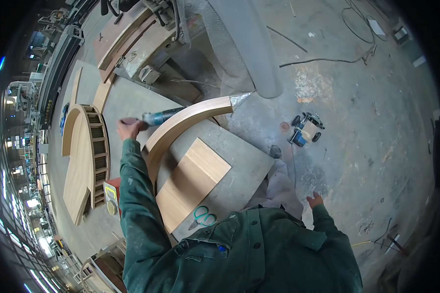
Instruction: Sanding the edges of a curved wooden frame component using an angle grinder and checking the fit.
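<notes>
On the left, my left hand (129,128) is closed at the near end of a teal-and-black cylindrical power tool (157,117). The tool reaches toward a curved wooden piece (190,116), which arcs across the grey worktable (244,155); whether the two touch, I cannot tell. Below the arc lies a flat wooden board (193,180), with green-handled scissors (203,216) beside its near edge. My right hand (316,199) hangs low at my right side, away from the table, its fingers apart and holding nothing.
A curved ribbed wooden frame (95,151) sits left of my arm, near a red-and-yellow container (112,198). A large grey duct (249,49) drops behind the table beside a machine (146,53). A small wheeled blue device (306,130) and cables (322,60) are on the floor.
</notes>
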A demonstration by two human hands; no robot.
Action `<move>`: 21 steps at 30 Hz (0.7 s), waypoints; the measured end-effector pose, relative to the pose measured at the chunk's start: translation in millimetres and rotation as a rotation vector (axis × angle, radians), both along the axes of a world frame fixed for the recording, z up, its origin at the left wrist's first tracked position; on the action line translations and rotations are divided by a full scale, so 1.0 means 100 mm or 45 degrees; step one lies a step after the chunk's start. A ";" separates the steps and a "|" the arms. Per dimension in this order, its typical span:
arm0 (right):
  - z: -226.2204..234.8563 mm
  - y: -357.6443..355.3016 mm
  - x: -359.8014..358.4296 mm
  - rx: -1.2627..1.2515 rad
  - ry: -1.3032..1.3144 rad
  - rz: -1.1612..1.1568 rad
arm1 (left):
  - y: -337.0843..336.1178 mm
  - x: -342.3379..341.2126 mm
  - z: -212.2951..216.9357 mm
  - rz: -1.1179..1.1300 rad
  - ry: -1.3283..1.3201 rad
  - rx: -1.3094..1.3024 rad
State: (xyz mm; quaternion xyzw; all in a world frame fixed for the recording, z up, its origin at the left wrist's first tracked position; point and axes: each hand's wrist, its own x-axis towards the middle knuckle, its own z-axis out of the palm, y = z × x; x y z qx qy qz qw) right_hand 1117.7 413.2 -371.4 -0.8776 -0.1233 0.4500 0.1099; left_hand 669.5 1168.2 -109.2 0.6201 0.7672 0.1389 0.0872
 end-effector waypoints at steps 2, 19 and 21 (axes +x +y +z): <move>-0.11 0.21 0.15 0.142 -0.062 -0.032 | 0.17 0.36 0.16 -0.072 0.028 0.287; 2.38 4.09 0.88 1.430 -0.203 0.270 | -1.55 4.00 1.13 -1.532 -1.048 0.080; 2.42 4.15 0.97 1.461 -0.272 0.308 | -1.96 4.11 1.23 -1.759 -1.126 -0.109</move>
